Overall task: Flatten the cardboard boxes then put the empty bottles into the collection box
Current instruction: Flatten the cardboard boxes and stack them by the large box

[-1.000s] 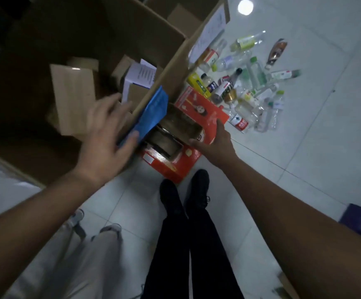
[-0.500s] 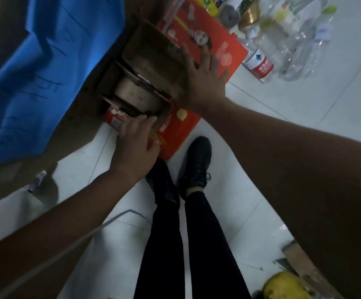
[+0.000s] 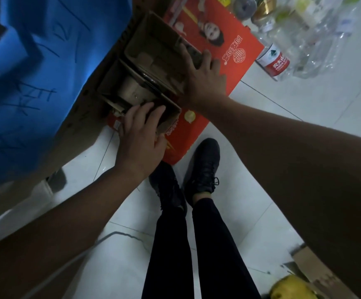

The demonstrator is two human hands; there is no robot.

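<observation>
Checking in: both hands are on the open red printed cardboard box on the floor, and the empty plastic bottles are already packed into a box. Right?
Not quite. The head view shows the left hand and right hand on the open red printed cardboard box, but the empty clear plastic bottles lie on the white tile floor beside it, not in any box.

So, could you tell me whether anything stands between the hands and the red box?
Nothing visible does: the left hand grips the red box at its near rim and the right hand presses its far edge. Cardboard inserts inside may resist flattening.
</observation>
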